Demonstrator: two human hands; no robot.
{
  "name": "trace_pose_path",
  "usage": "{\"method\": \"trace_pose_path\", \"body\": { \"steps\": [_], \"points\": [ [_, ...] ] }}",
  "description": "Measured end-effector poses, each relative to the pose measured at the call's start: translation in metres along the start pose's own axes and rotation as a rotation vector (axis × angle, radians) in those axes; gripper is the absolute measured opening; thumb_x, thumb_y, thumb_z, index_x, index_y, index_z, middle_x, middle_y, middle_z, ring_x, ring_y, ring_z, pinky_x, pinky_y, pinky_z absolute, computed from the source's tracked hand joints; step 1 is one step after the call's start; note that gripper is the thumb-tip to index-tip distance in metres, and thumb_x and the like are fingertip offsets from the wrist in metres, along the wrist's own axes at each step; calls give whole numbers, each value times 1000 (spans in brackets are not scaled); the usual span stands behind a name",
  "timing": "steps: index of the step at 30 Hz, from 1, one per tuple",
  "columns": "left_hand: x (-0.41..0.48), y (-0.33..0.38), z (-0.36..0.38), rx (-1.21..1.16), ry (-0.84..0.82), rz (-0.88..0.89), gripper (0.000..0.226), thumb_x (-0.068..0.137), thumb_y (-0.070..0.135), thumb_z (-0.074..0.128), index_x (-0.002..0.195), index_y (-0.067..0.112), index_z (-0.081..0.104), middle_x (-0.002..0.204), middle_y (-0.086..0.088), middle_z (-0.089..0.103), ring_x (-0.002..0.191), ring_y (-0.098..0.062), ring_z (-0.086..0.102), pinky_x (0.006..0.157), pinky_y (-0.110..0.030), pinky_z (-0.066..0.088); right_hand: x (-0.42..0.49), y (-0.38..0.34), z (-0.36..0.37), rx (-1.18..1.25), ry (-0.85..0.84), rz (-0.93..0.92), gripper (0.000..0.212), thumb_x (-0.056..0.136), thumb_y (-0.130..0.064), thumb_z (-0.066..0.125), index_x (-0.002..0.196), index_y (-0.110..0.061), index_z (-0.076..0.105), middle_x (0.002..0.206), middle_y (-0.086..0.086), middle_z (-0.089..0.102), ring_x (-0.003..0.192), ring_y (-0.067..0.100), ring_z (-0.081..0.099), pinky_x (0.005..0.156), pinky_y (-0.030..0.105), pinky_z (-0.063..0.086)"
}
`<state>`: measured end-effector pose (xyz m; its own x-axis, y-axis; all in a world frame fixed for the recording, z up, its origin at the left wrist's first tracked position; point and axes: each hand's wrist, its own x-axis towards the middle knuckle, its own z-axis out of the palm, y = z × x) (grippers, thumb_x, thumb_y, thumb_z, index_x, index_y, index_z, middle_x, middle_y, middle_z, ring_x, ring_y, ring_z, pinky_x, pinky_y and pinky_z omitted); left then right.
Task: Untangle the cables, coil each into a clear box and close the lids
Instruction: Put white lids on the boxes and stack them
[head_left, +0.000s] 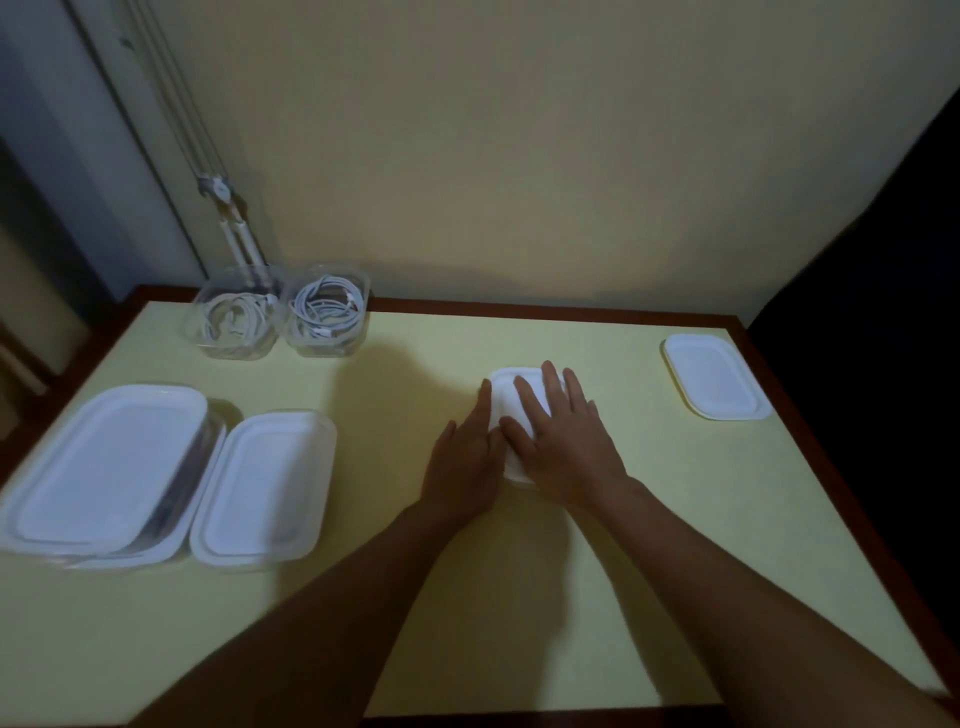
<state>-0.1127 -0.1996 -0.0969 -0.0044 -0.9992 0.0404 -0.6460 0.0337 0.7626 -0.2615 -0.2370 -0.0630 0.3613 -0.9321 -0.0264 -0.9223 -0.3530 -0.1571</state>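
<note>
On the surface (623, 597), two lidded boxes (104, 467) sat lower left. My left grip (465, 462) and right grip (566, 441), both released with fingers flat, pressed the white lid (506, 395) at centre. Open boxes (234, 319) held coiled cables (324, 312) upper left; spare lid (714, 376) upper right.

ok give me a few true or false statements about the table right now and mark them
1. Both the left hand and the right hand touch the middle lid. True.
2. The two clear boxes at the back left are closed. False: both are open, with white cables coiled inside.
3. A spare lid lies at the far right. True.
4. The right hand grips a cable. False: it lies flat on the middle lid.
</note>
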Motion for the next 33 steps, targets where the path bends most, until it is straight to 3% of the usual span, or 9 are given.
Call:
{"method": "trace_pose_path", "body": {
  "steps": [6, 10, 16, 18, 20, 24, 27, 30, 33],
  "points": [
    [-32, -2, -1, -9, 71, 46, 56, 100, 46, 23, 150, 36, 1, 138, -17, 58, 111, -31, 64, 103, -52, 46, -39, -13, 3, 74, 31, -44, 102, 80, -82, -16, 161, -27, 16, 171, 5, -1, 157, 28, -3, 116, 50, 35],
    [-51, -3, -6, 58, 72, 78, 59, 102, 44, 22, 152, 33, -7, 138, -16, 59, 110, -30, 65, 101, -51, 48, -60, -24, 9, 100, 54, -32, 92, 89, -77, -9, 159, -26, 21, 170, 9, 4, 157, 32, 1, 116, 50, 35],
    [-90, 12, -14, 137, 58, -18, 61, 105, 35, 26, 159, 20, 1, 123, -16, 66, 104, -31, 65, 95, -43, 49, -100, -44, 19, 276, 34, 248, 73, 101, -65, 25, 161, -29, 6, 169, 11, -15, 156, 27, -12, 124, 48, 6],
    [-103, 18, -17, 193, 19, -62, 66, 102, 37, 22, 158, 18, -8, 110, -13, 68, 95, -28, 65, 84, -39, 50, -109, -48, 16, 352, -6, 307, 65, 106, -53, 27, 162, -28, 7, 169, 12, 1, 156, 25, -3, 125, 47, 4],
    [-111, 21, -22, 239, -2, -117, 65, 105, 33, 25, 156, 18, -13, 101, -12, 69, 88, -26, 65, 79, -38, 50, -116, -52, 15, 399, 23, 332, 55, 108, -40, 27, 161, -28, 19, 164, 12, 28, 152, 27, 21, 124, 46, 17],
    [-122, 19, -47, 198, 52, -100, 62, 107, 24, 31, 159, 19, -1, 90, -12, 68, 78, -24, 63, 75, -38, 52, -131, -70, 6, 542, 218, 303, 45, 107, -27, 38, 152, -28, 44, 129, 7, 67, 109, 23, 62, 92, 34, 47],
    [-122, 14, -77, 219, 163, 21, 57, 105, 22, 30, 159, 10, 16, 77, -12, 66, 67, -24, 64, 67, -40, 56, -123, -93, -9, 554, 300, 280, 43, 107, -25, 40, 149, -29, 49, 104, 8, 73, 83, 17, 61, 71, 29, 42],
    [-116, -7, -108, 448, 349, 197, 49, 99, 17, 38, 141, -7, 49, 62, -13, 62, 48, -21, 57, 49, -36, 56, -102, -124, -23, 585, 316, 243, 44, 107, -26, 38, 149, -30, 50, 98, 9, 74, 81, 21, 64, 70, 29, 45],
    [-112, -35, -146, 612, 462, 266, 44, 100, 19, 46, 135, -7, 56, 83, -18, 73, 64, -27, 67, 64, -39, 60, -81, -158, -30, 586, 295, 176, 44, 108, -27, 37, 150, -27, 48, 107, 10, 74, 91, 25, 66, 79, 30, 48]
  ]
}}
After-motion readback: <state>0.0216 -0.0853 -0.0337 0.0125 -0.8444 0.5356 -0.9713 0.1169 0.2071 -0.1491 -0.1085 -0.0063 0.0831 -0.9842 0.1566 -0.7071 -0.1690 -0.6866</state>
